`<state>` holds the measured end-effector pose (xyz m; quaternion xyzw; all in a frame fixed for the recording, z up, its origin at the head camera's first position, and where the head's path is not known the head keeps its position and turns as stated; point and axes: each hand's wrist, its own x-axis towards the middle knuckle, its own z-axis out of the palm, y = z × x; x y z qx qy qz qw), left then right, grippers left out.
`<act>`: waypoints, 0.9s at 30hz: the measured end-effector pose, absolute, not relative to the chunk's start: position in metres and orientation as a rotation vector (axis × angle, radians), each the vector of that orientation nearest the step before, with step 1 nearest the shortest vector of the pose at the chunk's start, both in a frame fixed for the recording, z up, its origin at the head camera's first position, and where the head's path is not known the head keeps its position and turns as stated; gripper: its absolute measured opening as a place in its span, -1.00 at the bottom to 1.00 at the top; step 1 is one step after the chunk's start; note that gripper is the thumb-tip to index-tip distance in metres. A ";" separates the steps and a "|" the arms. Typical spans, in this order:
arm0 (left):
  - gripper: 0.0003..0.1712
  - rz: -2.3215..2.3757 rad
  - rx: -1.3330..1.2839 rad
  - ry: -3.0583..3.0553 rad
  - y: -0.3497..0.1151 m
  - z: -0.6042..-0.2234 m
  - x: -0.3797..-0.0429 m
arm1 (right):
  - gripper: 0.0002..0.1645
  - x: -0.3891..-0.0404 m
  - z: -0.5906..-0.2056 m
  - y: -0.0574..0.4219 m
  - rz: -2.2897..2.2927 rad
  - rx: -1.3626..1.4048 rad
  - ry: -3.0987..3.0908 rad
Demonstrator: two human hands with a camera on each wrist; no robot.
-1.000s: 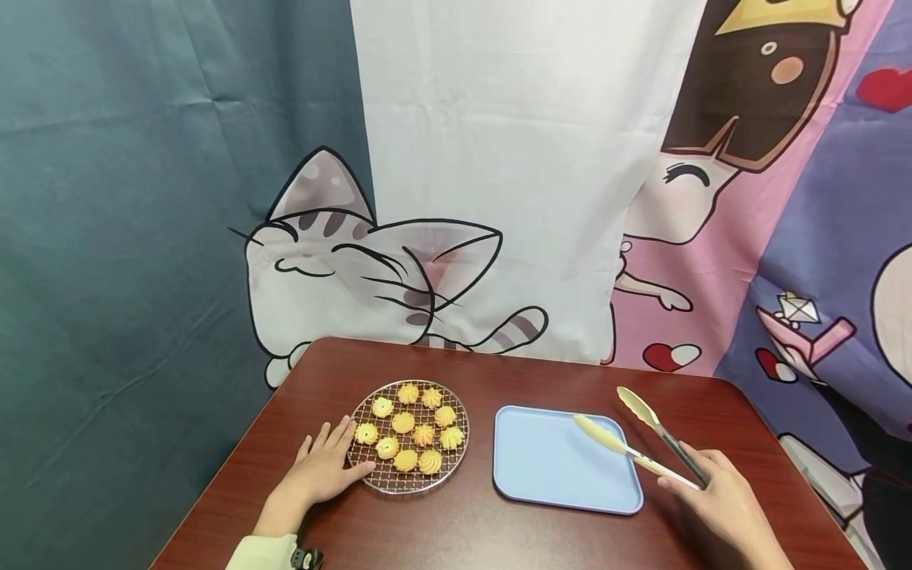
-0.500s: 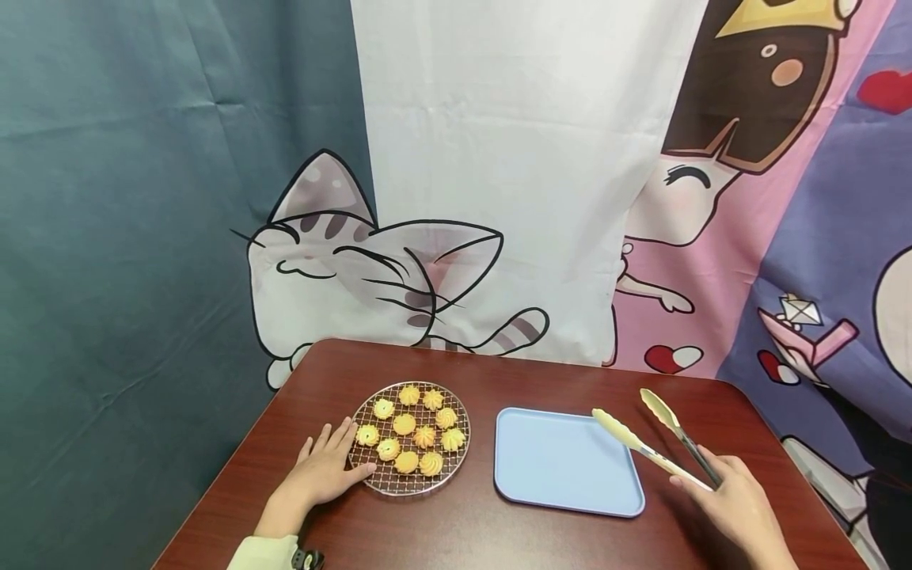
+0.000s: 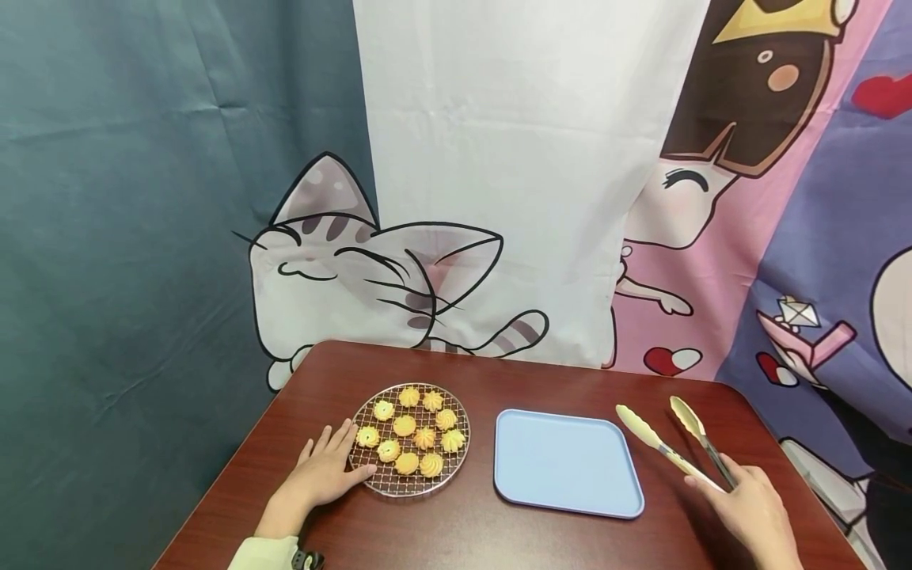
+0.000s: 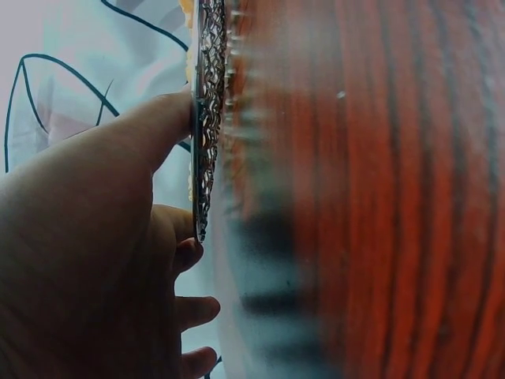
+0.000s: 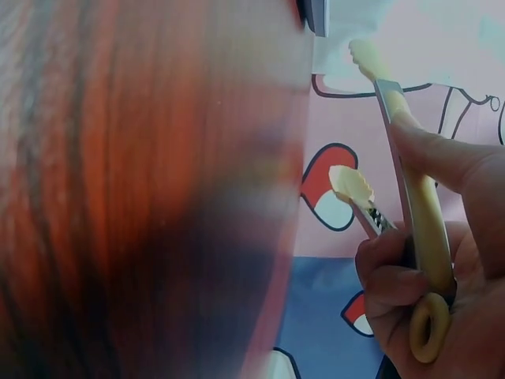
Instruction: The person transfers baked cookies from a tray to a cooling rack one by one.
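My left hand [image 3: 322,473] rests at the left side of a round wire rack [image 3: 399,484]. Its fingers are straight and spread, and the thumb lies on the rack's rim [image 4: 199,142] in the left wrist view. Several piped butter cookies [image 3: 404,426] sit on the mesh. On the right, my right hand [image 3: 758,507] grips a pair of tongs [image 3: 671,454] with cream tips. The tongs' arms are spread and nothing is between them. In the right wrist view, thumb and curled fingers wrap the tongs [image 5: 430,229] near the ring end.
A light blue rectangular tray [image 3: 563,463] lies between the rack and the tongs, with nothing on it. All stand on a reddish-brown wooden table [image 3: 442,538]. Behind its far edge hangs a printed cartoon curtain [image 3: 499,158].
My right hand has carried the tongs to the right, from over the tray's right part to beside the tray. The left hand, rack and cookies have stayed put.
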<state>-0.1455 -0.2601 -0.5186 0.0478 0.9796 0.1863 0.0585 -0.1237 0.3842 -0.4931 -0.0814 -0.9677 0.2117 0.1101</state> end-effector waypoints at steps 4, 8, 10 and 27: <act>0.14 0.568 0.160 2.982 -0.260 -0.518 -0.145 | 0.16 -0.124 -0.493 0.388 0.623 -0.300 -2.882; 0.14 0.555 0.171 2.996 -0.260 -0.517 -0.144 | 0.20 -0.124 -0.492 0.391 0.624 -0.329 -2.922; 0.14 0.554 0.172 2.997 -0.260 -0.517 -0.144 | 0.22 -0.124 -0.491 0.392 0.631 -0.343 -2.950; 0.12 0.586 0.152 3.010 -0.262 -0.525 -0.145 | 0.18 -0.121 -0.494 0.397 0.652 -0.336 -3.009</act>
